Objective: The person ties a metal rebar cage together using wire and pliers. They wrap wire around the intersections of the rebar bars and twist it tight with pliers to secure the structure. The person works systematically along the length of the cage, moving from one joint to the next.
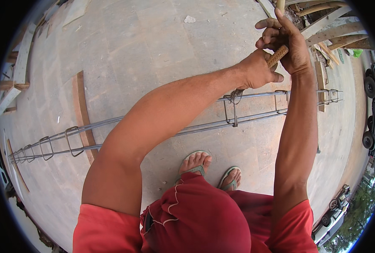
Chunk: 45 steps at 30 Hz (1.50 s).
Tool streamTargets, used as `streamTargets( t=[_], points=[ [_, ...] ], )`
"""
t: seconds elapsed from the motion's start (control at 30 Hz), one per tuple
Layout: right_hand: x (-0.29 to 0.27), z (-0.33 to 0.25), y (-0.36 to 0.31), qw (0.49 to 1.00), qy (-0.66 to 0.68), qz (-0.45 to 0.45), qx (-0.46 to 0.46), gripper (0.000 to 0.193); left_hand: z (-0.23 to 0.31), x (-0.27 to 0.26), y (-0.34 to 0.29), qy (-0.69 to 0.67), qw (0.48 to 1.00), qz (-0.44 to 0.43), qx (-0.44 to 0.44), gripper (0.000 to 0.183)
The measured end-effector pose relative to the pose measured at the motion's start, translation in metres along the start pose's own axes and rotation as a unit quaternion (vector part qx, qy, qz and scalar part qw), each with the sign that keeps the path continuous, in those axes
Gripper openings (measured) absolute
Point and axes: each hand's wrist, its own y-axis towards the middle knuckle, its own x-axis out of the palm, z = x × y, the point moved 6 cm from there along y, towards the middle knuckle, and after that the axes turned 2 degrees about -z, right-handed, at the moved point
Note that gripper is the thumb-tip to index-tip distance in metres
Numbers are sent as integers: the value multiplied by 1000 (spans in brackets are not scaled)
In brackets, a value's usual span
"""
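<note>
My left hand (257, 71) is closed around a tool with a tan, cross-hatched handle (278, 56); the tool's other parts are hidden. Close to that handle's end, my right hand (289, 42) is raised with its fingers apart and loosely bent. Dark thin wire (237, 96) shows just below my left hand, at the upper bars of a long rebar cage (204, 127). Square stirrups (235, 114) join the cage's bars, which pass beneath both my forearms. A pale wooden stick (281, 5) shows beyond my right fingertip; whether the hand touches it is unclear.
Wooden boards (83, 114) lie under the cage at the left and the right (321, 86). Timber pieces (339, 29) are piled at the far right. My sandalled feet (196, 162) stand on the concrete floor (153, 46). Parked vehicles (372, 109) line the right side.
</note>
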Motion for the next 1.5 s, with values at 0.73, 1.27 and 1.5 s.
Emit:
streamTargets(
  t=[0.73,1.27,1.5],
  points=[
    [-8,-4,-4,998,8,-51,47,37,-4,-4,9,-173,967,-180,-44,34],
    [-70,-16,-179,736,-557,-191,334,48,71,99,-31,448,839,-68,301,13],
    [-54,108,-340,925,152,64,342,35,28,204,-96,412,816,-244,323,26]
  ],
)
